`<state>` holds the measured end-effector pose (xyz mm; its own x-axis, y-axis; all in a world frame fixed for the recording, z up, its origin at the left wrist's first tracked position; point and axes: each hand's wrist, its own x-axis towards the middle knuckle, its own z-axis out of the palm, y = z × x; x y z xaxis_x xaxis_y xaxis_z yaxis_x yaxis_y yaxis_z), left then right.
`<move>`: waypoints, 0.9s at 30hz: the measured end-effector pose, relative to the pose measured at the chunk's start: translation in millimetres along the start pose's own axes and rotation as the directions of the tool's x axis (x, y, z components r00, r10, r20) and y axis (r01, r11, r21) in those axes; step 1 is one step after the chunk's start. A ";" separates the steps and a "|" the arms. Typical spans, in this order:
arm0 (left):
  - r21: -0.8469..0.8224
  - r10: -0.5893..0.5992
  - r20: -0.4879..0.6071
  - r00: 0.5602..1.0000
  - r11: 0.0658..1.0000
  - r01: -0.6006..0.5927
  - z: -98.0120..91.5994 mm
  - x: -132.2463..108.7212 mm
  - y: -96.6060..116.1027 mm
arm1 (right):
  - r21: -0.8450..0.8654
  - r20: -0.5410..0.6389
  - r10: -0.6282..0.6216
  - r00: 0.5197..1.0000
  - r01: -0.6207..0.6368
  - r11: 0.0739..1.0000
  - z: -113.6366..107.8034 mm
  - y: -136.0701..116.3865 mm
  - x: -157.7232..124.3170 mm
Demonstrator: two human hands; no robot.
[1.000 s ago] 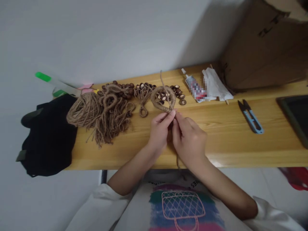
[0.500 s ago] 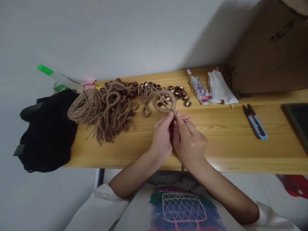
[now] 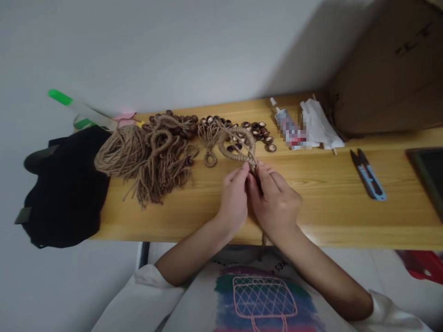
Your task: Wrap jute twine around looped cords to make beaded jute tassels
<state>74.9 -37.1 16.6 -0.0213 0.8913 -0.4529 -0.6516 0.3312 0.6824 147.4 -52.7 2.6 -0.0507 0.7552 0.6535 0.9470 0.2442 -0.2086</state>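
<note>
Both hands meet over the table's middle at the base of a braided twine ring (image 3: 224, 150). My left hand (image 3: 234, 196) pinches the ring's lower end between thumb and fingers. My right hand (image 3: 277, 193) is closed on the twine just beside it, and a loose end hangs below, past the table edge. The fingertips partly hide the knot. Beyond the ring lie several dark half shells (image 3: 265, 133) with pale insides. A small twine ring with tassels (image 3: 210, 159) rests left of the held piece.
Farther left are a twine bundle (image 3: 121, 152), a heap of knotted twine (image 3: 152, 180) and a black cloth item (image 3: 69, 189). To the right lie a glue tube (image 3: 288, 127), a white packet (image 3: 320, 124) and blue thread snips (image 3: 370, 180). A cardboard box (image 3: 387, 78) stands behind.
My right hand has shifted slightly right and down, its fingers drawn in closer. More of the braid below the ring shows. The ring has tilted a little.
</note>
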 end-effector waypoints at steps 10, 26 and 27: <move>0.247 0.149 0.198 0.969 0.949 -0.196 -19.2 5.2 3.1 | 0.233 0.070 -0.012 0.997 -0.004 0.972 -10.5 22.4 15.4; 0.417 0.050 0.669 0.742 0.801 -0.429 -41.0 25.3 38.0 | 0.522 0.209 -0.201 0.957 0.065 0.850 -34.8 35.4 17.4; 0.408 0.067 0.666 0.743 0.801 -0.438 -39.8 24.9 37.3 | 0.520 0.217 -0.204 0.955 0.064 0.852 -35.2 36.2 17.2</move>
<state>19.9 -14.9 7.9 0.4453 0.8907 0.0916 -0.2034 0.0010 0.9791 191.9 -52.3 32.0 -0.3107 0.8028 0.5089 0.6383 0.5729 -0.5141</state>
